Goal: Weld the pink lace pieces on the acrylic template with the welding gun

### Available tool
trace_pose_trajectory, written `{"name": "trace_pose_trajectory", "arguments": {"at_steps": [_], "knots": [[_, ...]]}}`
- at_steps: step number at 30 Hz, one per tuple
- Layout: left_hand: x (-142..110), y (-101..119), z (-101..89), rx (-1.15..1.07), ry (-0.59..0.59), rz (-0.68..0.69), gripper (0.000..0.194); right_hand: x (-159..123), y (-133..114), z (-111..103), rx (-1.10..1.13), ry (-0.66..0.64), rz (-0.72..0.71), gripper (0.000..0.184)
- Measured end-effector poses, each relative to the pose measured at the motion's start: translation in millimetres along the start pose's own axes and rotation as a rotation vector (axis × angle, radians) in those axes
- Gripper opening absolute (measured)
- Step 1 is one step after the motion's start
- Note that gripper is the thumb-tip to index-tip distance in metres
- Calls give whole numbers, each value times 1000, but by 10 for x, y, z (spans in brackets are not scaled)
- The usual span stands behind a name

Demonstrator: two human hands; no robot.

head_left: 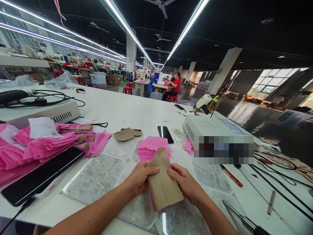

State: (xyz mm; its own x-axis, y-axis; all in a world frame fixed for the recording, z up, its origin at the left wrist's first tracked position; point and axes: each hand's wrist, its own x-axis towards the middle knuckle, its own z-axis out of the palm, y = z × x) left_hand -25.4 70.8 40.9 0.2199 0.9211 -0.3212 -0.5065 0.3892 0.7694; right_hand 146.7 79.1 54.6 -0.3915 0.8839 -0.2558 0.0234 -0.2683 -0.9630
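Both hands hold a brown paper pattern piece (166, 186) with pink fabric showing along its edges, just above a clear mat (97, 182). My left hand (139, 178) grips its left edge, thumb on top. On the right edge, my right hand (184, 181) pinches it the same way. Right behind lies a stack of cut pink fabric pieces (149, 148), its near side partly covered by the paper. Another brown paper piece (127, 134) rests at the mat's far left.
Bundled pink fabric (49, 143) and a large black phone-like device (44, 174) lie left. A smaller phone (165, 134) sits beyond the stack. To the right are a grey box unit (215, 130), an orange-handled tool (232, 176), cables and a soldering-iron-like tool (241, 215). A person in red (175, 85) sits farther off.
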Motion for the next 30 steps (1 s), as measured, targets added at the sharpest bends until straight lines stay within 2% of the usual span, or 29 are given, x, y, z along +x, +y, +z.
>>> {"name": "trace_pose_trajectory", "arguments": {"at_steps": [6,9,12,17,19,22,25,30], "knots": [[-31,-2,51,-89,-65,12,39,-35,51,85,180,76,-38,44],[-27,-7,35,-10,-57,21,39,-79,94,99,134,7,-109,39],[-37,-28,31,52,-97,22,38,-149,141,47,84,-74,-178,37],[-100,-49,101,61,-201,-29,37,-263,187,-112,194,-165,-151,37],[-114,-38,146,134,-215,-39,38,-295,207,-146,168,-152,-163,38],[-112,-8,238,305,-201,-32,39,-338,245,-158,87,-104,-201,37],[-90,17,357,409,-178,19,41,-404,269,-172,95,-116,-227,37],[-32,-4,510,302,-56,66,46,-526,315,-291,148,-168,-136,43]]}}
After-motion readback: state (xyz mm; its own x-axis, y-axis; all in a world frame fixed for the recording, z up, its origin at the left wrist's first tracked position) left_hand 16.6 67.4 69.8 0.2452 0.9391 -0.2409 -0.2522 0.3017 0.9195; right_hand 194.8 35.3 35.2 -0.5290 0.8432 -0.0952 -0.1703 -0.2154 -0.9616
